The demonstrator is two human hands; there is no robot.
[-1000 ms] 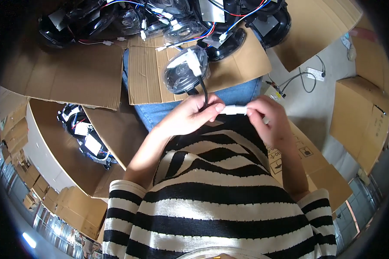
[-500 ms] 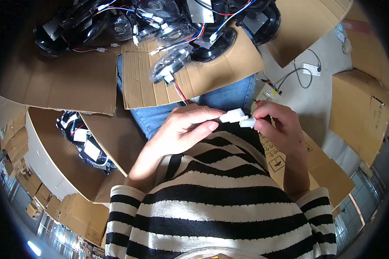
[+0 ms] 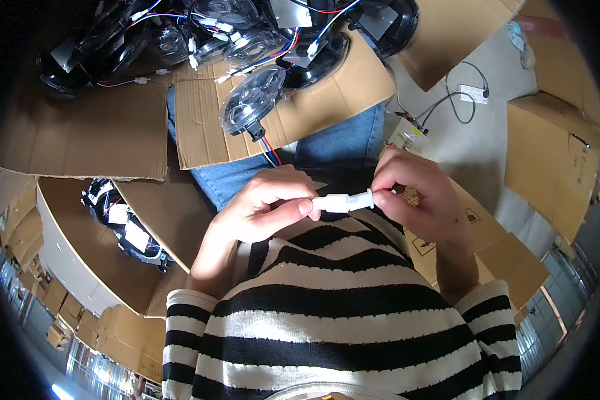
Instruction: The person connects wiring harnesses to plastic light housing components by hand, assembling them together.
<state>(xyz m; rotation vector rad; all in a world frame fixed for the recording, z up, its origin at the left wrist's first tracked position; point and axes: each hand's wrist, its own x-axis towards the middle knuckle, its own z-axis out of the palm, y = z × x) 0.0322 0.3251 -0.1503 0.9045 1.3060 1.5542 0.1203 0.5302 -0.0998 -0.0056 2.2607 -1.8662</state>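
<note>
My left hand [image 3: 261, 205] pinches a white plastic wire connector [image 3: 331, 203] between thumb and fingertips, in front of my striped top. A translucent connector [image 3: 361, 200] is between the thumb and forefinger of my right hand [image 3: 419, 193]. The two connectors meet end to end in one line; how deep one sits in the other I cannot tell. Beyond my left hand lies a lamp [image 3: 253, 99] with a clear lens, on a cardboard flap [image 3: 320, 123]. Red, blue and white wires [image 3: 270, 151] run from it down behind that hand.
Several black lamps [image 3: 320, 63] with loose wires and white plugs are heaped at the far side. An open carton [image 3: 80, 227] at the left holds more wired parts [image 3: 128, 223]. To the right stand a cardboard box [image 3: 547, 167], a power strip [image 3: 473, 93] and its cable on the floor.
The two connectors, tilted and offset from each other before, now line up end to end. Both hands have shifted a little left, and the view has shifted slightly.
</note>
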